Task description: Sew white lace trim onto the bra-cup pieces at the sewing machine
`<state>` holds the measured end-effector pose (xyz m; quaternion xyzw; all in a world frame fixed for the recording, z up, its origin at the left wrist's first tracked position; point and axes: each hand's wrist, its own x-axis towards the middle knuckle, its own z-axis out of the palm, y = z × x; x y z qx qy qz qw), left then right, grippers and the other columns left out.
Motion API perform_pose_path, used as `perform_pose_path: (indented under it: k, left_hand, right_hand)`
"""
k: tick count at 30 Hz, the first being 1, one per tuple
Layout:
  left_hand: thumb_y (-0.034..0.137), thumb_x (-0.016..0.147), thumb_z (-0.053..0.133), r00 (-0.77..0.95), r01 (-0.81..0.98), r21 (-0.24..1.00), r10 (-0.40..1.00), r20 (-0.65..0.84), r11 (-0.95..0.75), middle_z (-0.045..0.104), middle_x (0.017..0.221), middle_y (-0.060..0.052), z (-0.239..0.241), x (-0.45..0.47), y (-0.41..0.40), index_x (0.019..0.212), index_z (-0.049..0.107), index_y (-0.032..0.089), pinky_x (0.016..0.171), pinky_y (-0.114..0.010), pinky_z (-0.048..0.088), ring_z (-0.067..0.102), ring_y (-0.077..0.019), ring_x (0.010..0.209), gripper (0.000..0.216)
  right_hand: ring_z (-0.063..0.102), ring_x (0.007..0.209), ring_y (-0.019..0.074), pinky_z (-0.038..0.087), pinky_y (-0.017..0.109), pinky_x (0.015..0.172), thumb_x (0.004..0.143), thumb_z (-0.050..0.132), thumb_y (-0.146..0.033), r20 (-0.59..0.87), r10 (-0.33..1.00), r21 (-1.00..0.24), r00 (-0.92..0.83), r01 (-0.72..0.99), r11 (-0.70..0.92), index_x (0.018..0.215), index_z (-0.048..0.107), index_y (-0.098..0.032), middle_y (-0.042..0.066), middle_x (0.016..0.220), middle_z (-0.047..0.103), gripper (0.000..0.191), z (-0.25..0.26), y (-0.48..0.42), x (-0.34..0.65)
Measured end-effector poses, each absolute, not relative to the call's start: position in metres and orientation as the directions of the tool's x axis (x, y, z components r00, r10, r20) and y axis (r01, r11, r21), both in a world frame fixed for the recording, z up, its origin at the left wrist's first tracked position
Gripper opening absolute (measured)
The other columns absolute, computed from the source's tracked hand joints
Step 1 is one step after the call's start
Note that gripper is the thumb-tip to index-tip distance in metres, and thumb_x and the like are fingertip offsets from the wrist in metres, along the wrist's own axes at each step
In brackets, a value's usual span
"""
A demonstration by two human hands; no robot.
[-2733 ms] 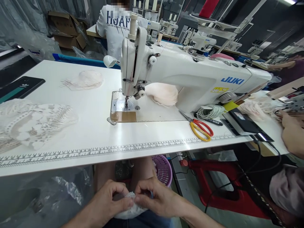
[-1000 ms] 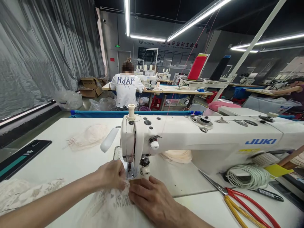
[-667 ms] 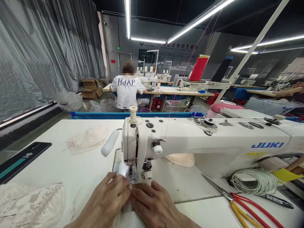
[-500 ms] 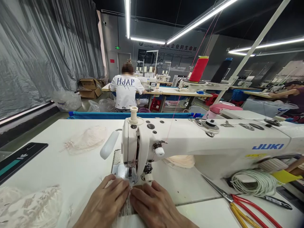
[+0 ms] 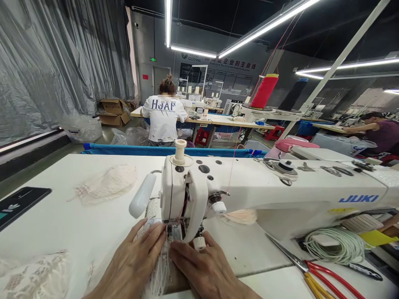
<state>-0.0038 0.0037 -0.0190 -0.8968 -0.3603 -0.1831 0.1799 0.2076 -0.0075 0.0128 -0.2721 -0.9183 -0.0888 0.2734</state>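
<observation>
A strip of white fringed lace (image 5: 159, 272) runs under the needle area of a white sewing machine (image 5: 249, 178). My left hand (image 5: 137, 251) lies over the lace's left side, fingers stretched forward and flat beside the presser foot (image 5: 174, 231). On the right, my right hand (image 5: 202, 259) has its fingers curled and pressed together on the lace's edge, just below the tension knob (image 5: 199, 243). Its fingertips are partly hidden. Pink thread (image 5: 234, 155) comes down to the machine head.
Scissors (image 5: 301, 263) with red and yellow handles lie right, near coiled pale cord (image 5: 335, 247). Cream fabric (image 5: 107, 182) and a dark phone-like box (image 5: 21, 205) lie left, with lace pieces (image 5: 37, 276) in front. A co-worker (image 5: 163, 116) sits ahead; another person (image 5: 380, 131) is far right.
The view has shifted slightly, so the machine head appears further right. My hands have come a little apart, and more of the fringed lace shows between them.
</observation>
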Motion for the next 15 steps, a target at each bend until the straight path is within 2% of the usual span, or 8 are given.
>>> perform_pose_path:
  k: [3,10,12,15]
  left_hand:
    - [0.003,0.085,0.033,0.632,0.716,-0.152,0.541,0.555,-0.681,0.069,0.089,0.001,-0.013,-0.0007,0.0059,0.079,0.06,0.021,0.112,-0.036,0.014,0.06,-0.0124,0.091,0.033]
    - [0.004,0.086,0.03,0.629,0.702,-0.165,0.496,0.598,-0.693,0.068,0.082,0.001,-0.008,0.0009,0.0066,0.08,0.059,0.021,0.112,-0.036,0.015,0.061,-0.0126,0.086,0.034]
    - [0.005,0.086,0.032,0.635,0.699,-0.175,0.489,0.598,-0.694,0.069,0.09,0.0,-0.0076,0.0,0.0067,0.086,0.06,0.021,0.113,-0.037,0.015,0.061,-0.0128,0.091,0.032]
    - [0.009,0.087,0.035,0.649,0.702,-0.213,0.487,0.585,-0.68,0.068,0.106,-0.003,-0.0098,-0.0015,0.006,0.105,0.058,0.019,0.114,-0.039,0.014,0.057,-0.0151,0.105,0.031]
  right_hand:
    - [0.049,0.058,0.0155,0.032,0.033,0.059,0.087,0.047,-0.013,0.566,0.445,0.017,-0.694,0.549,0.835,0.103,0.059,-0.014,0.002,0.101,0.07,0.019,0.0117,-0.006,0.2072]
    - [0.051,0.059,0.0161,0.031,0.033,0.06,0.091,0.044,-0.013,0.599,0.433,0.026,-0.674,0.556,0.831,0.101,0.059,-0.013,0.003,0.094,0.071,0.018,0.0098,-0.0053,0.2058]
    - [0.051,0.06,0.0159,0.031,0.033,0.06,0.092,0.042,-0.013,0.596,0.428,0.033,-0.679,0.554,0.832,0.101,0.059,-0.013,0.003,0.096,0.07,0.019,0.0105,-0.0051,0.2058]
    - [0.051,0.062,0.0162,0.03,0.033,0.059,0.092,0.042,-0.013,0.594,0.426,0.047,-0.682,0.558,0.828,0.1,0.059,-0.014,0.002,0.1,0.069,0.019,0.0109,-0.0048,0.2059]
